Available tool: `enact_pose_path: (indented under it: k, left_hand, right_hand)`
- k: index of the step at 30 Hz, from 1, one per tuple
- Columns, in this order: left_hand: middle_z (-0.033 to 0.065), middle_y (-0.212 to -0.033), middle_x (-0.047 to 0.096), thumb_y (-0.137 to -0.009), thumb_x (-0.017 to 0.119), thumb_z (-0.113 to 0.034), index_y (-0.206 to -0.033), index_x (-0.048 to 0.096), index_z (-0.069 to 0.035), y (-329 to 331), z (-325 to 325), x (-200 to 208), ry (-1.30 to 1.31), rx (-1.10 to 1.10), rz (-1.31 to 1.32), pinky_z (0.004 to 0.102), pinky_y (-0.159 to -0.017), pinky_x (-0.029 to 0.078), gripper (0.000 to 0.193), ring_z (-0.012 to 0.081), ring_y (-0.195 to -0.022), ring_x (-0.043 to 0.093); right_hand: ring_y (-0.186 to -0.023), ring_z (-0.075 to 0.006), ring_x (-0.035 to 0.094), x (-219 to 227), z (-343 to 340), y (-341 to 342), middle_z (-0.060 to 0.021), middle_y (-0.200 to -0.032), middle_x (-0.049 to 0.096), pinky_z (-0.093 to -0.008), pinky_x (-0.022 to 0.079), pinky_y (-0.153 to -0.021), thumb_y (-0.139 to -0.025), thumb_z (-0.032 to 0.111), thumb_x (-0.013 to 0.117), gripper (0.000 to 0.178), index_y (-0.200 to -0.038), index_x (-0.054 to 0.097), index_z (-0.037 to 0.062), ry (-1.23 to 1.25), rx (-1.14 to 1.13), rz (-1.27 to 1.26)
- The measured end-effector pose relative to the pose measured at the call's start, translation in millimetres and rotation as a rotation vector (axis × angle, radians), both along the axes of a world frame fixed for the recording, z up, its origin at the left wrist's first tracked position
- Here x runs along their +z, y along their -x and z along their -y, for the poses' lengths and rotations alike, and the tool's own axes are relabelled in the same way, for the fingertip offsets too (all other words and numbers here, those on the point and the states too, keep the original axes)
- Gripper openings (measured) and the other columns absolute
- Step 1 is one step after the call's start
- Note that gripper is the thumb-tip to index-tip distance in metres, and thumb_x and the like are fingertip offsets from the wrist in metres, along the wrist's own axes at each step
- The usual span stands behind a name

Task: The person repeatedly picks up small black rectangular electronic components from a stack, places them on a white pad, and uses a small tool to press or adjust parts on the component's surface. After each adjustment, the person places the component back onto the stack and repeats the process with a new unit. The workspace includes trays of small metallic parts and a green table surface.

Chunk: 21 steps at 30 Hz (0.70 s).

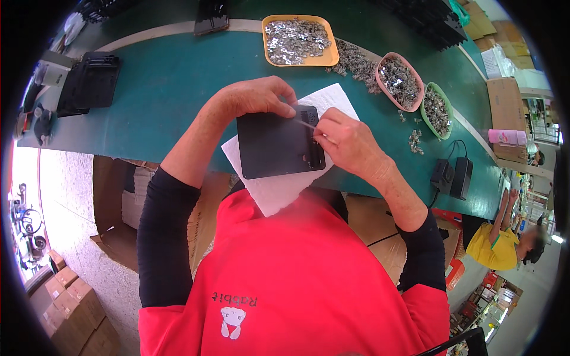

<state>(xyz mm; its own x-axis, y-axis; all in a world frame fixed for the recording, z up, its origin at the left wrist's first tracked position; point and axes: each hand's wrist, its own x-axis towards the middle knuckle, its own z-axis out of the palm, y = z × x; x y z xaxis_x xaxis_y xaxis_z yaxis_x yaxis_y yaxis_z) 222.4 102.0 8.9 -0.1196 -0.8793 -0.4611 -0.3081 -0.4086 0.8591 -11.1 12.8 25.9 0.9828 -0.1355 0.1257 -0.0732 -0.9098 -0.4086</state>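
Observation:
A flat black plastic housing (270,145) lies on a white foam sheet (270,199) at the front edge of the table. My left hand (258,98) curls over its far edge, with thumb and fingers gripping there. A narrow slotted section runs along the housing's right side. Over that section my right hand (350,142) pinches a thin, pale, stick-like piece (305,123), whose tip points toward my left thumb. My right fingers hide the rest of this piece, so its exact kind does not show.
Small shiny metal parts fill a yellow tray (267,50), a pink basket (380,83) and a green basket (449,115); more lie loose between them. Black housings (98,80) stand at the left. Two black adapter-like boxes (451,178) with a cable sit at the right. A person in yellow (493,246) is beyond.

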Motion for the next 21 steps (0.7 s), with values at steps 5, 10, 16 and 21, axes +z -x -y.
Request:
enact_pose_path:
  k: [5,10,16,21]
  left_hand:
    - [0.0046,-0.082,0.069,-0.085,0.070,-0.023,-0.103,0.065,-0.004,2,-1,2,0.007,-0.011,0.055,0.0244,-0.064,0.050,0.027,0.0092,-0.071,0.062]
    - [0.0047,-0.083,0.069,-0.087,0.068,-0.021,-0.105,0.064,-0.004,6,-7,0,0.072,0.044,0.072,0.0243,-0.064,0.050,0.026,0.0090,-0.072,0.061]
    - [0.0110,-0.084,0.067,-0.086,0.063,-0.017,-0.103,0.060,0.005,26,-32,8,0.142,0.432,-0.038,0.0286,-0.065,0.052,0.028,0.0149,-0.074,0.064]
    - [0.0154,-0.081,0.067,-0.088,0.058,-0.014,-0.103,0.056,0.008,50,-47,-9,0.240,0.673,-0.035,0.0304,-0.065,0.052,0.027,0.0177,-0.073,0.065]
  right_hand:
    - [-0.057,-0.0145,0.060,6,10,-12,-0.0048,-0.071,0.060,-0.0287,0.047,-0.051,-0.077,0.008,0.069,0.014,-0.080,0.059,0.0003,-0.750,-0.348,-0.425]
    - [-0.064,-0.0169,0.061,10,5,-18,-0.0086,-0.072,0.061,-0.0327,0.049,-0.057,-0.075,0.017,0.069,0.022,-0.086,0.063,0.0001,-0.655,-0.436,-0.438]
    - [-0.069,-0.0224,0.060,20,15,16,-0.0126,-0.081,0.062,-0.0336,0.048,-0.062,-0.085,0.013,0.059,0.023,-0.102,0.066,0.0002,-0.368,-0.384,-0.004]
    - [-0.070,-0.0329,0.064,26,-14,20,-0.0138,-0.083,0.065,-0.0398,0.051,-0.064,-0.092,0.012,0.053,0.028,-0.118,0.062,0.0058,0.015,-0.293,-0.089]
